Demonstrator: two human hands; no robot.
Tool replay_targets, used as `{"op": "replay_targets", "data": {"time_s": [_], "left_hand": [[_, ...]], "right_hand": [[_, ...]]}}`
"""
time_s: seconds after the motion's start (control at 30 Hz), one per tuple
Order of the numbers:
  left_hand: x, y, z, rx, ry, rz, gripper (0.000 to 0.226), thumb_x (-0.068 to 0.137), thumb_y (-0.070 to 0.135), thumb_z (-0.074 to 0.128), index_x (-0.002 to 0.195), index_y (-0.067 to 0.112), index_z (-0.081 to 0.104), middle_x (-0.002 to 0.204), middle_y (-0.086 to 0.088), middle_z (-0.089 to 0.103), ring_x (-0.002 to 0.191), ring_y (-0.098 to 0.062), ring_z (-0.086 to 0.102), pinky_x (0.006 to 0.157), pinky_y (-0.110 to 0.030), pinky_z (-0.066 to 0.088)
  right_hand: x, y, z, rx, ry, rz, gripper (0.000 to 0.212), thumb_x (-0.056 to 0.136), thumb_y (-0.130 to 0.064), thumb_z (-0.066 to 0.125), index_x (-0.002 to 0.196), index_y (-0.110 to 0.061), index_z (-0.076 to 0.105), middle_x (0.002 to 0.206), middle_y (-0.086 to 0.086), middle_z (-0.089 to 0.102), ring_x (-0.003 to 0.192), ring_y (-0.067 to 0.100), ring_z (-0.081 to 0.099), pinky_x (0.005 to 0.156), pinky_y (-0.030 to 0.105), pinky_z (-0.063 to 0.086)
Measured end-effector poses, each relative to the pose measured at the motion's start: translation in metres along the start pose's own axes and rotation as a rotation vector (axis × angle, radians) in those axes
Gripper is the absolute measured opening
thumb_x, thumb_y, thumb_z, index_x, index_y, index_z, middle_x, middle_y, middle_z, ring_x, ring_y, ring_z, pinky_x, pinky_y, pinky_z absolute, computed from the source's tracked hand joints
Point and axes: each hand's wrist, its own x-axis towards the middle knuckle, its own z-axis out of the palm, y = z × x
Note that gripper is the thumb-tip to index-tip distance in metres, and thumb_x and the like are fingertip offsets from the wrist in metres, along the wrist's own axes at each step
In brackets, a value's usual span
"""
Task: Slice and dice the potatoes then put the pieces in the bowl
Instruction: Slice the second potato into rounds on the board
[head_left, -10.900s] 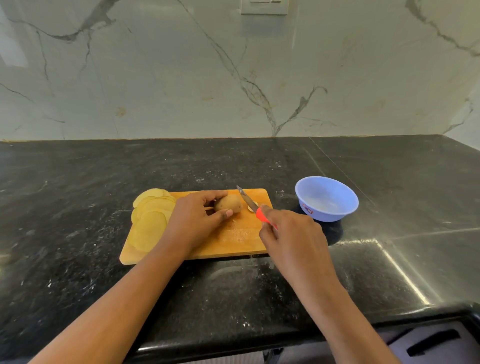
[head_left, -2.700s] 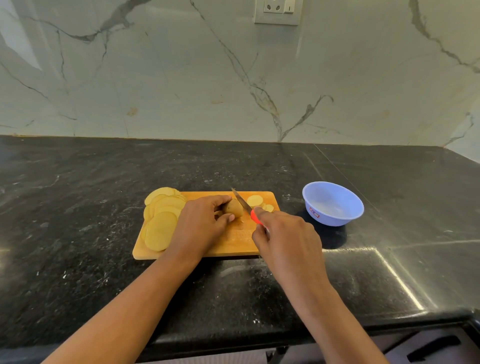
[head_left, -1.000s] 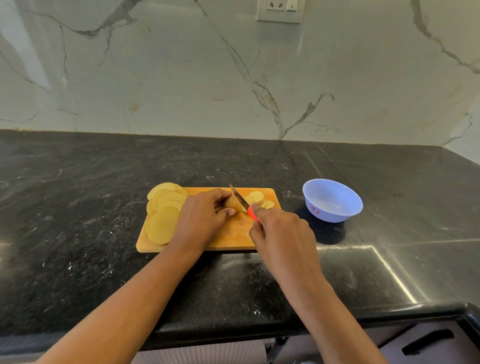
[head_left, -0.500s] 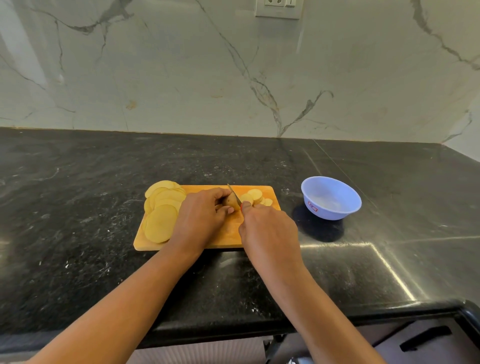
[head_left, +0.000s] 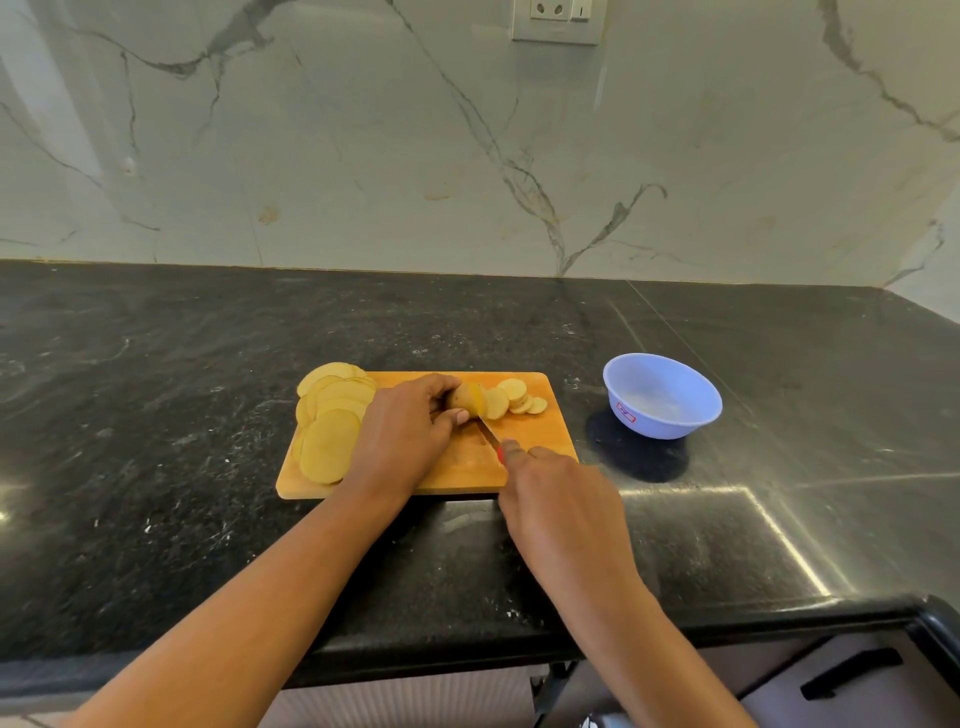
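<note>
A wooden cutting board (head_left: 540, 441) lies on the black counter. My left hand (head_left: 400, 436) grips the remaining end of a small brown potato (head_left: 464, 399) on the board. My right hand (head_left: 561, 509) holds a red-handled knife (head_left: 488, 435) whose blade runs down through the potato's cut face. Several small round slices (head_left: 511, 397) lie fanned out just right of the blade. A pile of larger slices (head_left: 330, 421) covers the board's left end. The empty blue bowl (head_left: 662, 395) stands right of the board.
A marble-patterned wall with a socket plate (head_left: 556, 21) rises behind the counter. The counter's front edge (head_left: 467, 660) runs below my forearms, with a cabinet handle (head_left: 852, 673) lower right.
The potato has grown shorter and more small slices lie to its right. My right hand has drawn back toward me, pulling the knife blade through the potato.
</note>
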Motion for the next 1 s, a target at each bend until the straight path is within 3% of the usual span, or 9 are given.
{"op": "replay_targets", "data": {"time_s": [0.2, 0.4, 0.6, 0.73, 0.9, 1.0], "left_hand": [[0.000, 0.000, 0.000, 0.049, -0.003, -0.024, 0.040, 0.085, 0.028, 0.070, 0.124, 0.020, 0.062, 0.111, 0.004, 0.069, 0.102, -0.009, 0.064, 0.090, -0.023, 0.049], [0.000, 0.001, -0.001, 0.009, -0.006, -0.021, 0.040, 0.083, 0.025, 0.072, 0.121, 0.019, 0.062, 0.110, 0.004, 0.069, 0.101, -0.008, 0.064, 0.091, -0.025, 0.051], [-0.001, 0.000, -0.001, -0.045, -0.008, -0.043, 0.035, 0.081, 0.021, 0.075, 0.114, 0.019, 0.064, 0.106, 0.004, 0.069, 0.100, -0.008, 0.064, 0.091, -0.026, 0.052], [0.000, 0.001, -0.002, -0.026, -0.003, -0.030, 0.035, 0.081, 0.022, 0.074, 0.114, 0.019, 0.064, 0.107, 0.004, 0.069, 0.099, -0.008, 0.064, 0.091, -0.026, 0.052], [-0.001, 0.002, -0.002, -0.035, 0.000, -0.029, 0.039, 0.082, 0.020, 0.073, 0.120, 0.017, 0.064, 0.112, 0.004, 0.069, 0.102, -0.006, 0.063, 0.091, -0.020, 0.048], [0.000, 0.002, -0.002, -0.033, 0.008, -0.027, 0.039, 0.082, 0.020, 0.073, 0.121, 0.017, 0.065, 0.115, 0.003, 0.068, 0.104, -0.007, 0.062, 0.090, -0.017, 0.045]], "right_hand": [[0.009, 0.009, -0.002, 0.041, 0.068, 0.056, 0.045, 0.102, -0.029, 0.034, 0.147, -0.026, 0.031, 0.112, -0.005, 0.060, 0.092, 0.016, 0.059, 0.063, 0.023, 0.034], [0.016, 0.011, -0.008, 0.078, 0.114, 0.085, 0.040, 0.100, -0.027, 0.036, 0.139, -0.026, 0.044, 0.110, -0.004, 0.064, 0.091, 0.015, 0.061, 0.066, 0.025, 0.042], [0.016, 0.008, -0.012, 0.143, 0.186, 0.090, 0.041, 0.099, -0.031, 0.039, 0.140, -0.030, 0.043, 0.105, -0.007, 0.066, 0.086, 0.013, 0.061, 0.069, 0.027, 0.050], [0.013, 0.003, -0.010, 0.161, 0.213, 0.043, 0.042, 0.099, -0.032, 0.040, 0.140, -0.030, 0.043, 0.109, -0.009, 0.066, 0.086, 0.012, 0.062, 0.070, 0.025, 0.049], [0.014, 0.001, -0.007, 0.154, 0.211, 0.013, 0.042, 0.100, -0.032, 0.037, 0.142, -0.030, 0.041, 0.111, -0.010, 0.064, 0.089, 0.009, 0.059, 0.063, 0.019, 0.034], [0.016, 0.000, -0.009, 0.136, 0.183, 0.020, 0.043, 0.101, -0.031, 0.035, 0.143, -0.029, 0.038, 0.116, -0.009, 0.063, 0.092, 0.010, 0.059, 0.062, 0.019, 0.033]]}}
